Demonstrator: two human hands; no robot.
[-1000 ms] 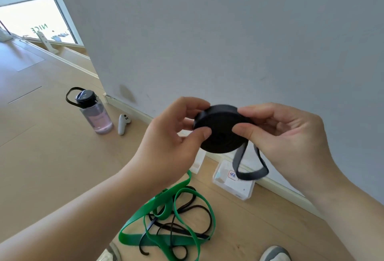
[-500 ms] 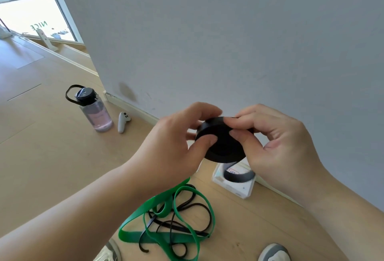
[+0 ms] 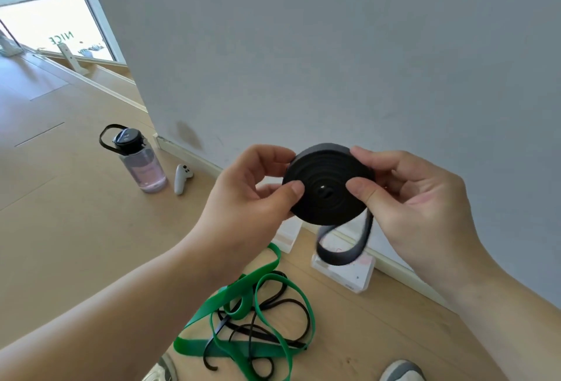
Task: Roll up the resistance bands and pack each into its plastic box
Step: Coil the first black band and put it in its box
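Step in hand: rolling black resistance band (image 3: 326, 195), judged nearly complete. Coil was held mid-air above floor (image 3: 76, 229). Left grip (image 3: 243, 198) and right grip (image 3: 419, 201) pinched coil, thumbs on face. Short tail (image 3: 343, 251) hung unrolled. Next move: wind tail in, keep coil tight, lower into plastic box (image 3: 346, 277) on floor below.

Grey wall (image 3: 334, 46), pale wood floor (image 3: 60, 229) — bright window (image 3: 51, 25)

Loose tail (image 3: 344, 251) of the rolled black band (image 3: 328, 186) is smeared by blur and covers part of a clear plastic box (image 3: 349, 279); the box's red label marks are too small to read. Second box (image 3: 287, 239) mostly hidden behind the left grip (image 3: 249, 198); far face of the roll out of sight. Left shoe (image 3: 162, 370), right shoe (image 3: 400, 371) and the lowest loop of the green band (image 3: 243, 289) are cut by the bottom edge.
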